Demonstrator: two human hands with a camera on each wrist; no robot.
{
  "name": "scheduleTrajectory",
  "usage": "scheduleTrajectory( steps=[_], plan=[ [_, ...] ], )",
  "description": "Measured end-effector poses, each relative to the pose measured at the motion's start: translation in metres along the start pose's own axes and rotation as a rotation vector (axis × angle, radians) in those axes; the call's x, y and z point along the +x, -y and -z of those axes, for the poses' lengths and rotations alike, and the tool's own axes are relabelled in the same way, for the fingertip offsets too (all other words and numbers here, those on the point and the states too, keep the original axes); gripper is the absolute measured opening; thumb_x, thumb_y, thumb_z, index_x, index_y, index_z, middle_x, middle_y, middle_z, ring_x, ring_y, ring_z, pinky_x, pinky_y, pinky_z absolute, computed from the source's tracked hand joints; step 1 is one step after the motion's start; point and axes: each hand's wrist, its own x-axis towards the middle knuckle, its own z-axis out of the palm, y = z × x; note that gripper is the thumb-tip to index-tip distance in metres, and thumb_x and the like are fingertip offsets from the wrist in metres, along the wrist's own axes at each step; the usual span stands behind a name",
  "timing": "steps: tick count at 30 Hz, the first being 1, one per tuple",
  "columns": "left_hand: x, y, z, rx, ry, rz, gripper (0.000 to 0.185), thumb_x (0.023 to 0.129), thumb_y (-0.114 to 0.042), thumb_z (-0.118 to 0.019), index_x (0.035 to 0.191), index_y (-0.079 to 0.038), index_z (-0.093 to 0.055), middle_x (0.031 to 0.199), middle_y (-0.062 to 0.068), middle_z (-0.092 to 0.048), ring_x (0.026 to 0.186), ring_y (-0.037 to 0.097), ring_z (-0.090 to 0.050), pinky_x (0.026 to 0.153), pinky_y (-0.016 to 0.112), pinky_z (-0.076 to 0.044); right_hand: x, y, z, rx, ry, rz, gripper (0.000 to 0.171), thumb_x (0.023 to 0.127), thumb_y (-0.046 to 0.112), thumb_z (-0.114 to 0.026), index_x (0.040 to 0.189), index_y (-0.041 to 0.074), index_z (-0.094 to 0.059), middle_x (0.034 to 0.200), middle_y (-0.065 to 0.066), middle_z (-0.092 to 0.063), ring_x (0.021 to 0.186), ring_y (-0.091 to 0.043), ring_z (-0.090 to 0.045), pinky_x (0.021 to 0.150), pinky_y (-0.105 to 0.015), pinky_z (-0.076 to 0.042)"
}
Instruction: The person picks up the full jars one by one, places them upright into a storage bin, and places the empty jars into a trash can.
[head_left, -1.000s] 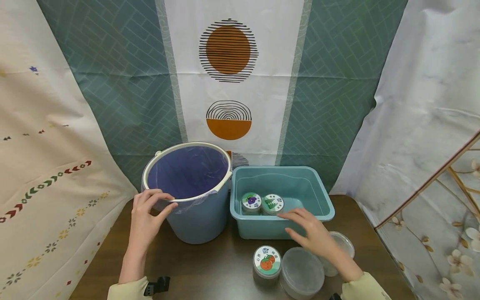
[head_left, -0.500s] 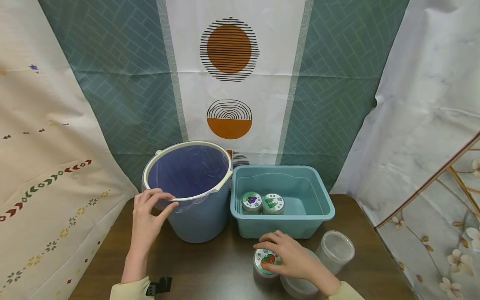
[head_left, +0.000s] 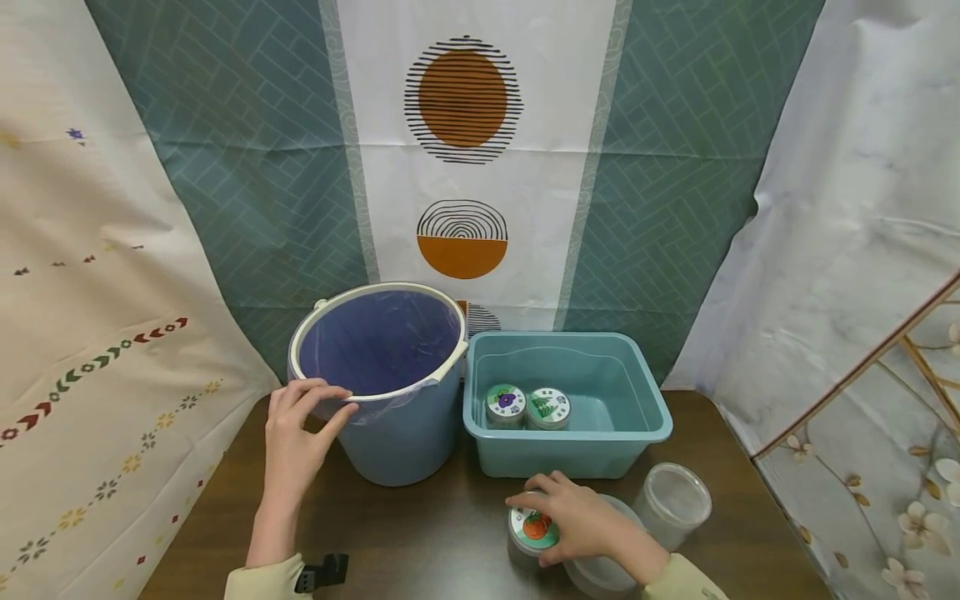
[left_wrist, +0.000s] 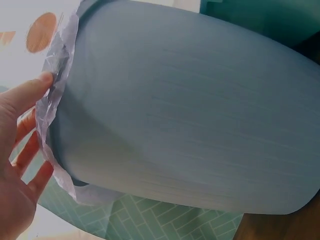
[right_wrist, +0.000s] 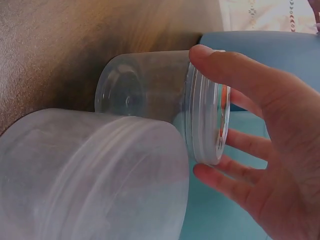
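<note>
My left hand (head_left: 296, 429) pinches the front-left rim of a blue bucket (head_left: 405, 446) lined with a clear plastic bag (head_left: 378, 412). In the left wrist view its thumb lies on the crinkled bag edge (left_wrist: 59, 95). My right hand (head_left: 577, 521) grips the lid of a clear jar (head_left: 525, 542) with a tomato picture on top, standing on the table. The right wrist view shows thumb and fingers around that lid (right_wrist: 202, 117). A larger clear jar (head_left: 600, 575) with a plain lid stands right beside it, partly under my right hand and forearm.
A teal basin (head_left: 573, 454) behind my right hand holds a jar with a purple label (head_left: 506, 402) and one with a green label (head_left: 548, 407). Another plain clear jar (head_left: 675, 500) stands at the right. Patterned cloth (head_left: 682, 183) hangs behind the brown table (head_left: 435, 533).
My right hand has moved from the basin's front edge down and left to the tomato jar, and its fingers have come around the lid. The left hand stays on the bucket rim.
</note>
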Motion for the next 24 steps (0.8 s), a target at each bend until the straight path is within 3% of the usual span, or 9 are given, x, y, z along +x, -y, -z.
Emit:
scheduleTrajectory(
  steps=[14,24],
  plan=[
    [-0.001,0.001,-0.002,-0.017,-0.035,0.020,0.030,0.066,0.001,-0.088,0.089,-0.012,-0.077,0.096,0.008,-0.064,0.101,0.009,-0.043,0.091,0.020,-0.029,0.006,-0.001,0.002,-0.027,-0.017,0.024,0.071,0.066,0.037,-0.087,0.131,0.034,-0.058,0.120,0.005,-0.054,0.102,-0.010,-0.044,0.065,-0.018,-0.045],
    [-0.003,0.002,-0.003,-0.039,-0.039,0.024,0.030,0.066,0.001,-0.088,0.090,-0.013,-0.077,0.096,0.008,-0.064,0.102,0.004,-0.042,0.092,0.019,-0.029,0.016,0.016,0.047,-0.054,0.077,0.118,0.072,0.069,0.043,-0.087,0.133,0.037,-0.055,0.118,0.008,-0.054,0.100,-0.006,-0.043,0.072,-0.017,-0.047]
  ],
)
